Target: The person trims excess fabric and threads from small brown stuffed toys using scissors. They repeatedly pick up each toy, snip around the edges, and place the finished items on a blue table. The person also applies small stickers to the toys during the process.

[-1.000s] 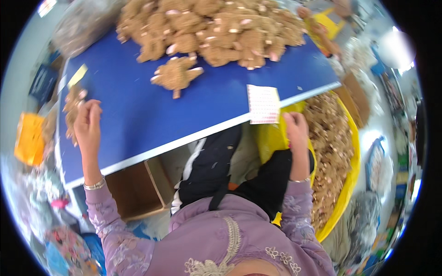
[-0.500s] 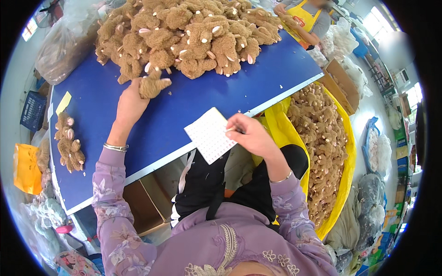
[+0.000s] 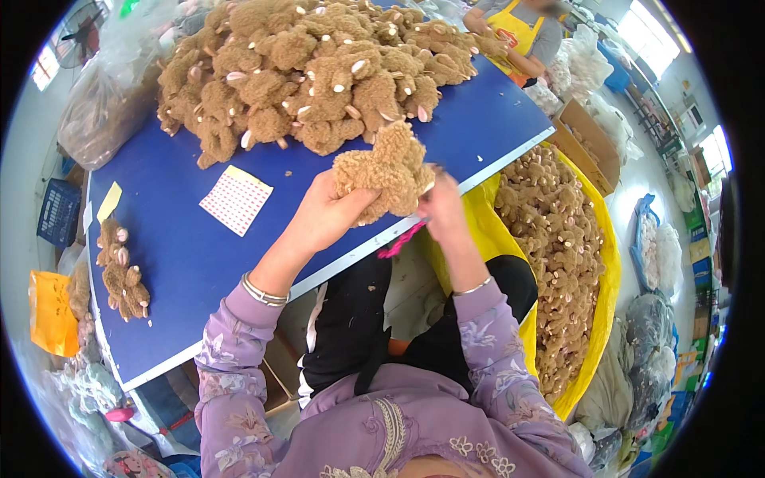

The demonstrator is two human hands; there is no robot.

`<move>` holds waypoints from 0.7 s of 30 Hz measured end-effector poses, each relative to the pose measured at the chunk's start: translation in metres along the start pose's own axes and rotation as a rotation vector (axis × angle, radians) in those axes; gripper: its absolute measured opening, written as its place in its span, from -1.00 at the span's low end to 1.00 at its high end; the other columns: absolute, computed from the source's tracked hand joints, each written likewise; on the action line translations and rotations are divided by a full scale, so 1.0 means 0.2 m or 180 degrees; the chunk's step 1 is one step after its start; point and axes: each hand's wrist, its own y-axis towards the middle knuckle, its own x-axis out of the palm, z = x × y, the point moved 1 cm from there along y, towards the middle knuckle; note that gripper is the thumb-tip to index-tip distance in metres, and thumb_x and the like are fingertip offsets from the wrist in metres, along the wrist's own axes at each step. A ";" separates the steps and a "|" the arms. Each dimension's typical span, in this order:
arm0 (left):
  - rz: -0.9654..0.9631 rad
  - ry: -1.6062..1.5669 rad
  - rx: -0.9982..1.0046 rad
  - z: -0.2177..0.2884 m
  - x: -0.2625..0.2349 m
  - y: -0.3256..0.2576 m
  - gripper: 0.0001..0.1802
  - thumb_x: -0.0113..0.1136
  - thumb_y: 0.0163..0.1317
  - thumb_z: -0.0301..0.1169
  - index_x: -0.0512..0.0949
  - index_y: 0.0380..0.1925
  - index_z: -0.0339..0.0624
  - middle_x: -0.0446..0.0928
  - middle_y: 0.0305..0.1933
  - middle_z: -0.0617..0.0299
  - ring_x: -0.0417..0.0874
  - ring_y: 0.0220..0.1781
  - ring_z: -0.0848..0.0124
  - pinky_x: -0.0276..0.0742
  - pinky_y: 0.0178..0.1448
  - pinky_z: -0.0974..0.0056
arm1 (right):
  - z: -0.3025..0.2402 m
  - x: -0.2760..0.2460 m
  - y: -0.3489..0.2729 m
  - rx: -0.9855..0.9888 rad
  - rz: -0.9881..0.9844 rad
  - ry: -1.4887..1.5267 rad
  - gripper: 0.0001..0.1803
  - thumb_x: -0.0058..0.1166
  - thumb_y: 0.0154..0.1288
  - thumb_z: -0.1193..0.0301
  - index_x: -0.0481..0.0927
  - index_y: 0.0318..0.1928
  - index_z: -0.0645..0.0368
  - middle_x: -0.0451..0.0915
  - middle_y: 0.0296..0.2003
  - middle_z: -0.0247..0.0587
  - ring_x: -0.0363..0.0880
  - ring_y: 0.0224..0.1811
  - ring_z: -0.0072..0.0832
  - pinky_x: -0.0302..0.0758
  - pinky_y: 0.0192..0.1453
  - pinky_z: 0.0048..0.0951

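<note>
My left hand (image 3: 327, 209) is closed on a fluffy brown plush toy (image 3: 386, 171), holding it up above the table's front edge. At the toy's right side is my right hand (image 3: 443, 211), blurred, its fingers curled together by a pale tip of the toy. What they pinch, if anything, I cannot make out. Just below, a bright pink, thin thing (image 3: 402, 239) shows at the table edge, its kind unclear. A white sheet of small red-marked stickers (image 3: 237, 199) lies on the blue table (image 3: 175, 279), left of my hands.
A heap of brown plush toys (image 3: 311, 72) covers the table's far part. Several more plush toys (image 3: 123, 275) lie at the left edge by a yellow slip (image 3: 110, 201). A yellow sack (image 3: 594, 334) full of plush toys stands at my right. Beyond is a co-worker in a yellow apron (image 3: 514, 28).
My left hand has brought the plush toy from the heap toward me, to the right. The sticker sheet has left my right hand and lies on the table. My right hand has moved to the toy.
</note>
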 end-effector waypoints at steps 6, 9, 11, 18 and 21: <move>-0.0141 -0.0177 -0.0205 -0.14 0.17 0.22 -0.72 0.08 0.26 -0.49 0.53 -0.04 -0.33 0.60 -0.14 0.24 0.57 -0.16 0.51 0.51 -0.04 0.38 | -0.26 -0.32 0.03 -0.0292 -0.0271 -0.0178 -0.45 -0.28 0.48 -0.01 0.51 -0.20 0.28 0.39 -0.57 -0.39 0.06 -0.76 -0.74 0.02 -0.68 -0.65; -0.0226 0.0952 0.0918 -0.19 0.22 0.33 -0.69 0.13 0.15 -0.57 0.56 -0.06 -0.25 0.61 -0.10 0.21 0.58 -0.08 0.38 0.48 0.06 0.30 | -0.25 -0.40 0.07 0.0015 -0.0572 -0.0235 -0.38 -0.35 0.48 -0.07 0.51 -0.13 0.28 0.39 -0.57 -0.43 0.05 -0.76 -0.74 0.02 -0.68 -0.65; -0.0324 0.2251 0.1964 -0.19 0.25 0.40 -0.60 0.24 -0.02 -0.58 0.59 -0.09 -0.13 0.58 -0.01 0.21 0.48 0.08 0.16 0.38 0.20 0.16 | -0.23 -0.46 0.08 0.0275 -0.0746 -0.0142 -0.34 -0.39 0.48 -0.11 0.51 -0.08 0.28 0.39 -0.57 -0.46 0.04 -0.76 -0.74 0.02 -0.68 -0.65; 0.0844 0.2560 0.1878 -0.29 0.37 0.45 -0.38 0.39 -0.06 -0.51 0.43 0.09 -0.17 0.47 0.07 0.08 0.45 0.10 0.16 0.38 0.20 0.16 | -0.17 -0.43 0.01 0.0005 -0.0636 -0.0300 -0.83 0.16 0.23 0.46 0.47 -0.21 0.22 0.50 -0.35 -0.44 0.40 -0.38 -0.74 0.36 -0.35 -0.64; 0.1036 0.0662 0.0653 -0.36 0.35 0.47 -0.48 0.35 0.04 -0.53 0.42 0.05 -0.23 0.46 0.00 0.14 0.52 0.00 0.34 0.49 0.03 0.31 | -0.16 -0.39 -0.01 -0.0789 -0.0319 -0.0851 -0.87 0.12 0.22 0.52 0.44 -0.25 0.20 0.47 -0.38 -0.48 0.36 -0.36 -0.75 0.35 -0.27 -0.63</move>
